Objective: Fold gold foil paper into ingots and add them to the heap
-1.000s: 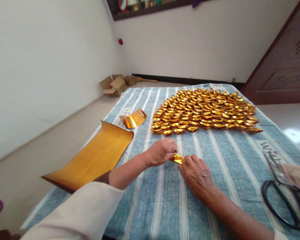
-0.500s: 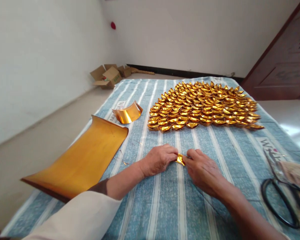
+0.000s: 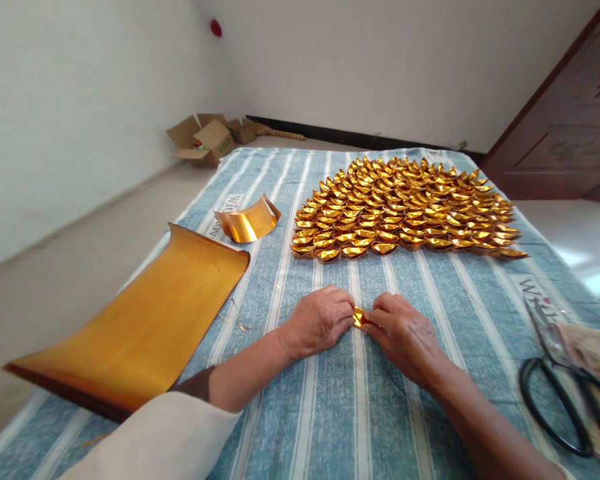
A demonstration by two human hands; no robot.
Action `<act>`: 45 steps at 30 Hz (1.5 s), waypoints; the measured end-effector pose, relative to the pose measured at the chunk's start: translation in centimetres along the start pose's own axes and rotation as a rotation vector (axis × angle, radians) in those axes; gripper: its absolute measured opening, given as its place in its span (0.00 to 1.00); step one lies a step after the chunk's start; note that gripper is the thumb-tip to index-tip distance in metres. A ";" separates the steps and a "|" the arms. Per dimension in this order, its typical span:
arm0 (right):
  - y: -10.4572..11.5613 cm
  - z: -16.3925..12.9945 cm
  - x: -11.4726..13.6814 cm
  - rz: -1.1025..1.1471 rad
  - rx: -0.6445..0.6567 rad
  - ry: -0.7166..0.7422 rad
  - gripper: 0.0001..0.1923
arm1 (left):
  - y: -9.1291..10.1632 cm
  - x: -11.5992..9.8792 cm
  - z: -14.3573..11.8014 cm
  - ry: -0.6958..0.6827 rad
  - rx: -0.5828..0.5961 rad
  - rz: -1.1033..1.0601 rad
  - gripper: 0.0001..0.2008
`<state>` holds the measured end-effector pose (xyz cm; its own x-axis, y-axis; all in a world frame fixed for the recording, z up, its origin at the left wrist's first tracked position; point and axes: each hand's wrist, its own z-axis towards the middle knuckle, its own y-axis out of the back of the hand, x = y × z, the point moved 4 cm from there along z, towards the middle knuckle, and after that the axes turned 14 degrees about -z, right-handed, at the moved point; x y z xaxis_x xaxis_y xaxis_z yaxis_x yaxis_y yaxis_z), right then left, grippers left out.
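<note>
Large gold sheet (image 3: 130, 333) lies well left of the left hand (image 3: 320, 321), a curled gold strip (image 3: 247, 223) beyond it. Both hands pinch a small gold foil piece (image 3: 359, 317) between them, on the striped cloth (image 3: 350, 413); right hand (image 3: 405, 333) closed on its other end. Looks like mid-fold, shaping an ingot; fold stage hidden by fingers. Next move likely needs a tight fingertip crease. Finished gold ingots (image 3: 405, 210) sit in rows beyond the hands, apart. Scissors (image 3: 555, 400) well right of the right hand. Nothing blocks the hands.
</note>
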<state>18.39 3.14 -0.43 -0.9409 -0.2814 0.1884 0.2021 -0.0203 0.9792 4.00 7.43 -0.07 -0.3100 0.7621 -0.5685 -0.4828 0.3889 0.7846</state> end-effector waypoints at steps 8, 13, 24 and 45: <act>-0.1 0.1 -0.1 0.031 -0.041 0.006 0.06 | -0.6 0.3 -0.1 0.049 -0.076 -0.024 0.08; -0.4 0.1 -0.5 0.064 -0.058 0.006 0.07 | -0.7 0.7 -0.2 0.063 -0.108 -0.103 0.05; -1.0 0.0 -0.9 0.081 -0.089 0.027 0.05 | 0.4 1.9 -0.4 0.057 0.013 -0.373 0.08; -1.0 0.1 -0.7 0.050 -0.140 0.059 0.04 | 2.1 1.7 0.9 0.140 0.219 -0.306 0.12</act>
<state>18.81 3.41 -1.55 -0.9120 -0.3412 0.2277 0.2879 -0.1371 0.9478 3.22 10.04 0.82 -0.2950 0.5216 -0.8006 -0.3887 0.6999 0.5992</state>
